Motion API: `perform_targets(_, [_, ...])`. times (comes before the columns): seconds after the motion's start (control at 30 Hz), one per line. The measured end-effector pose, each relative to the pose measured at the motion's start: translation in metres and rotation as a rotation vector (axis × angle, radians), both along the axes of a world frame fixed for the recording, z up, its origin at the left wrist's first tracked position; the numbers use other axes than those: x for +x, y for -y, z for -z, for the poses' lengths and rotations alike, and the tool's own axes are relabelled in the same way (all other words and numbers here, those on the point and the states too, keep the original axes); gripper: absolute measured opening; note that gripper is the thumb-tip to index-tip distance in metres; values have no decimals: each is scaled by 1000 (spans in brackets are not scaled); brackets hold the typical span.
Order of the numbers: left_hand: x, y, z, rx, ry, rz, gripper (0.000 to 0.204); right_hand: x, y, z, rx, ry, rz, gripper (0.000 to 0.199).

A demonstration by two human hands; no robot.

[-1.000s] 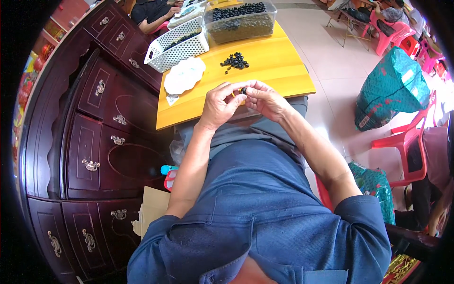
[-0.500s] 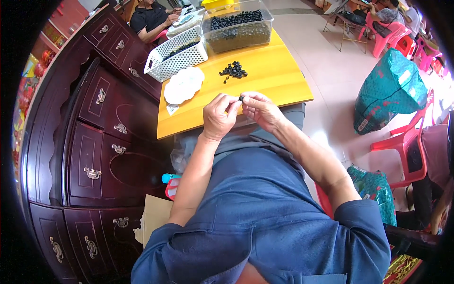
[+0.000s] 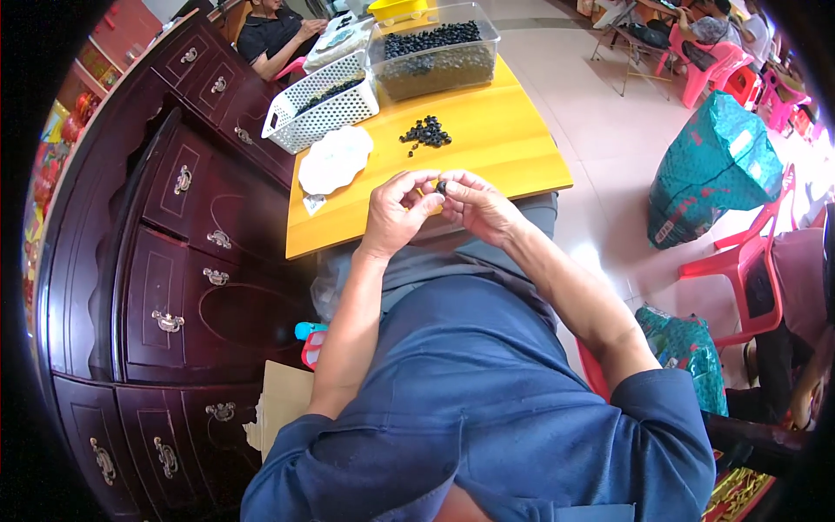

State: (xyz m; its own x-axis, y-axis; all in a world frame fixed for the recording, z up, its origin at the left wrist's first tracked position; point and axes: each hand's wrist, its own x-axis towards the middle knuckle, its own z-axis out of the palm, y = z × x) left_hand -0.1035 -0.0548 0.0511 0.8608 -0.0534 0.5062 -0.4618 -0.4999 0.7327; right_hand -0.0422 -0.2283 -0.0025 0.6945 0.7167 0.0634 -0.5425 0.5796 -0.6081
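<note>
My left hand (image 3: pixel 397 211) and my right hand (image 3: pixel 477 207) meet fingertip to fingertip over the near edge of a yellow table (image 3: pixel 496 143). Between the fingertips of both hands is one small black bead-like piece (image 3: pixel 441 186). A loose heap of the same black pieces (image 3: pixel 425 132) lies on the table just beyond my hands. Further back stands a clear plastic tub (image 3: pixel 435 61) filled with dark pieces, and beside it a white perforated basket (image 3: pixel 319 106) with more of them.
A white flat bag (image 3: pixel 334 159) lies on the table's left part. A dark wooden cabinet with brass handles (image 3: pixel 174 252) runs along the left. A person in black sits at the far end (image 3: pixel 274 35). A green sack (image 3: pixel 713 170) and pink chairs (image 3: pixel 744 261) stand right.
The view has shifted slightly, so table and hands sit a little lower and further right in the picture. My hands stay together on the small black piece.
</note>
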Motion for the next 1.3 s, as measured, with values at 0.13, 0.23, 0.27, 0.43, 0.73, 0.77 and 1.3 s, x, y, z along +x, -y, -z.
perform_targets(0.13, [-1,0,-5,-15,-108,112,30,2,3,-1,33,63,-45,18])
perform_targets(0.23, [-5,0,-7,8,-132,124,29,-3,6,-8,78,115,-114,18])
perform_targets(0.27, [-7,0,-7,42,-137,118,28,-3,6,-6,78,122,-114,18])
perform_targets(0.43, [-6,3,-3,22,-123,88,22,3,8,12,-71,52,-122,17])
perform_targets(0.73, [8,2,15,-115,-131,110,16,-4,12,-10,-169,-17,-57,22])
perform_targets(0.77, [11,3,19,-153,-153,112,15,-2,13,-11,-166,-20,-43,22])
perform_targets(1.3, [68,-39,-18,-454,-228,172,21,0,-4,-21,-322,-86,-131,25])
